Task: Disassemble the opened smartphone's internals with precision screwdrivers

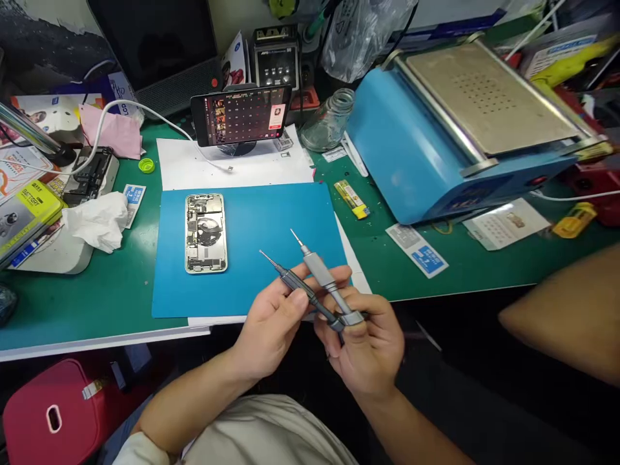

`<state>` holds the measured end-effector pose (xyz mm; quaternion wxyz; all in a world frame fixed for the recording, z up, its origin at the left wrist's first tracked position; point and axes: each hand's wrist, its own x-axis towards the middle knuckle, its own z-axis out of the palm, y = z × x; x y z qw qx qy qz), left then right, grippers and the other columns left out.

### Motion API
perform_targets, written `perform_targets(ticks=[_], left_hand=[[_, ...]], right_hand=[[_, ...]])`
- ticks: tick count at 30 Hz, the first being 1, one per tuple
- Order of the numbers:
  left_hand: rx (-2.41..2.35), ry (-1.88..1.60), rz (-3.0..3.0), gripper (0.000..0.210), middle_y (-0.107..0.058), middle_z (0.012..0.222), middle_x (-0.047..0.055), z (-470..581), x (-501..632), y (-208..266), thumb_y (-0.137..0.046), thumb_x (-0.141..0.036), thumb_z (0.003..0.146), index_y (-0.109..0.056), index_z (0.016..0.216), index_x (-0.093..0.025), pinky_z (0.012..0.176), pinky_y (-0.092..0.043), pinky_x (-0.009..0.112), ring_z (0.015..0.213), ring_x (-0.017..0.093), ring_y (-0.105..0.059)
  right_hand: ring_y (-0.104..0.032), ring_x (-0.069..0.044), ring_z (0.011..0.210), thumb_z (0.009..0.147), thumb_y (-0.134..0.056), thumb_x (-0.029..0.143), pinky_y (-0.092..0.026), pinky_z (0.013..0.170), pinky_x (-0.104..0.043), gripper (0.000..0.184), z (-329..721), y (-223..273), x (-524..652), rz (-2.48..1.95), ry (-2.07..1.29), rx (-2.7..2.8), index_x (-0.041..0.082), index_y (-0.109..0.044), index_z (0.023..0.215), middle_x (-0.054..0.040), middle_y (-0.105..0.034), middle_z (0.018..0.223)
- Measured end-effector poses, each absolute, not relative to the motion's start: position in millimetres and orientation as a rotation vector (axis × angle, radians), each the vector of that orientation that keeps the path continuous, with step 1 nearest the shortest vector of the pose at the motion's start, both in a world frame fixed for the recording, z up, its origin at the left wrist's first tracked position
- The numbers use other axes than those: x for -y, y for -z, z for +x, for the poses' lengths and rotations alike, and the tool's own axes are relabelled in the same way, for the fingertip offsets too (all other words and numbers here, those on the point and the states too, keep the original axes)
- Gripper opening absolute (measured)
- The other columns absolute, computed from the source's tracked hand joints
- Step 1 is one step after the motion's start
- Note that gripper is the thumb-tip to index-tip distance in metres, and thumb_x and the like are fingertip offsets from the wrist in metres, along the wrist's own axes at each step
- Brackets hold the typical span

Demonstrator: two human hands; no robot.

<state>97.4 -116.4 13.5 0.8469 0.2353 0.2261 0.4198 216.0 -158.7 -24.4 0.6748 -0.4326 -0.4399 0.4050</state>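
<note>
- The green tabletop (130, 290) is the biggest thing. It runs right across in front of the person.
- A big blue machine (407, 148) with a flat metal top sits at the back right. The marks on its front are too dark to read.
- A blue mat (271, 219) lies on the tabletop, just past the hands.
- The two hands are close together at the near edge of the mat. The left hand (271, 323) pinches the dark tool with its thumb, and its fingers reach behind the grey one. The right hand (371, 352) pinches the bottom end of the grey tool and curls around the bottom of the dark one.
- A lit phone (242, 115) leans on a stand behind the mat. Its words are too tiny to read.
- A yellow box (33, 203) is at the far left. Its big word looks like "BATTERY", but I can't be sure of each letter.
- The opened phone (206, 232) lies flat on the left part of the mat, with its insides showing. It is ahead and to the left of both hands, and no hand touches it. Its long side points away from the person. The left hand is nearer to it.
- A packet (124, 103) at the back left says "LCD", turned sideways.
- The grey screwdriver (318, 268) and the thinner dark screwdriver (295, 283) are side by side. Both tips point forward and left, over the mat.
- A blue and white card (426, 259) lies right of the mat. Its writing is too blurry.
</note>
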Motion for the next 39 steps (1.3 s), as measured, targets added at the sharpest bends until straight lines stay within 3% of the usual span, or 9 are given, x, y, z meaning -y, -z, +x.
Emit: perform_targets(ticks=[11, 16, 21, 25, 28, 31, 34, 37, 39], left_hand=[[-0.45, -0.793, 0.475, 0.05, -0.066, 0.146, 0.013, 89, 128, -9, -0.074, -0.043, 0.096, -0.066, 0.14, -0.022, 0.124, -0.041, 0.049, 0.141, 0.034, -0.059], [-0.616, -0.815, 0.475, 0.043, -0.079, 0.111, 0.008, 90, 133, -5, -0.077, -0.046, 0.094, -0.07, 0.128, -0.02, 0.111, -0.05, 0.042, 0.111, 0.026, -0.073], [-0.878, -0.953, 0.532, 0.028, -0.062, 0.073, -0.004, 86, 145, 2, -0.074, -0.043, 0.098, -0.067, 0.114, -0.021, 0.099, -0.056, 0.032, 0.081, 0.014, -0.071], [-0.888, -0.955, 0.563, 0.024, -0.054, 0.067, -0.007, 70, 151, 1, -0.067, -0.044, 0.102, -0.066, 0.114, -0.024, 0.066, -0.057, 0.023, 0.053, 0.008, -0.056], [-0.897, -0.868, 0.57, 0.029, -0.041, 0.059, -0.009, 58, 152, -4, -0.067, -0.051, 0.1, -0.068, 0.104, -0.023, 0.045, -0.045, 0.017, 0.039, 0.005, -0.034], [-0.984, -0.844, 0.654, 0.049, -0.028, 0.049, -0.01, 51, 146, -12, -0.072, -0.067, 0.091, -0.065, 0.081, -0.019, 0.039, -0.035, 0.015, 0.037, 0.004, -0.023], [-1.114, -0.826, 0.751, 0.06, -0.027, 0.045, -0.009, 50, 132, -25, -0.073, -0.074, 0.085, -0.062, 0.07, -0.017, 0.038, -0.034, 0.016, 0.036, 0.004, -0.026], [-1.259, -0.806, 0.792, 0.036, -0.047, 0.056, -0.006, 53, 113, -44, -0.079, -0.054, 0.089, -0.072, 0.097, -0.02, 0.039, -0.042, 0.018, 0.037, 0.004, -0.036], [-1.318, -0.8, 0.86, 0.046, -0.065, 0.079, -0.002, 54, 99, -54, -0.084, -0.039, 0.085, -0.068, 0.126, -0.027, 0.04, -0.045, 0.02, 0.041, 0.005, -0.044]], right_hand=[[-0.053, -0.007, 0.047, 0.102, -0.066, 0.033, -0.039, 0.032, -0.015, 0.009, 224, 44, 188, -0.996, -0.92, 1.022, 0.027, -0.067, 0.108, -0.0015, -0.071, 0.092], [-0.074, -0.019, 0.078, 0.102, -0.065, 0.039, -0.065, 0.073, -0.035, 0.016, 227, 52, 187, -1.068, -0.776, 1.309, 0.024, -0.071, 0.101, -0.0045, -0.076, 0.086], [-0.077, -0.02, 0.1, 0.106, -0.059, 0.042, -0.061, 0.097, -0.035, 0.026, 234, 54, 181, -1.031, -1.037, 1.486, 0.02, -0.073, 0.107, -0.0088, -0.078, 0.103], [-0.072, -0.014, 0.078, 0.106, -0.057, 0.044, -0.058, 0.071, -0.025, 0.028, 244, 58, 189, -1.107, -1.288, 1.335, 0.02, -0.07, 0.111, -0.0041, -0.075, 0.087], [-0.055, -0.009, 0.054, 0.104, -0.057, 0.053, -0.042, 0.048, -0.02, 0.036, 251, 59, 197, -1.158, -1.491, 1.052, 0.019, -0.068, 0.109, 0.0014, -0.064, 0.07], [-0.04, -0.005, 0.045, 0.102, -0.059, 0.058, -0.03, 0.041, -0.018, 0.04, 257, 61, 202, -1.107, -1.598, 0.868, 0.019, -0.066, 0.106, 0.0038, -0.058, 0.066], [-0.038, -0.005, 0.045, 0.101, -0.062, 0.057, -0.027, 0.04, -0.018, 0.039, 263, 64, 204, -1.091, -1.622, 0.839, 0.019, -0.066, 0.102, 0.0034, -0.058, 0.066], [-0.039, -0.005, 0.045, 0.101, -0.062, 0.057, -0.025, 0.04, -0.018, 0.039, 266, 68, 207, -1.115, -1.628, 0.838, 0.018, -0.067, 0.1, 0.0026, -0.058, 0.065], [-0.038, -0.005, 0.045, 0.101, -0.062, 0.057, -0.024, 0.04, -0.018, 0.039, 268, 71, 209, -1.124, -1.634, 0.842, 0.018, -0.067, 0.1, 0.0027, -0.057, 0.065]])
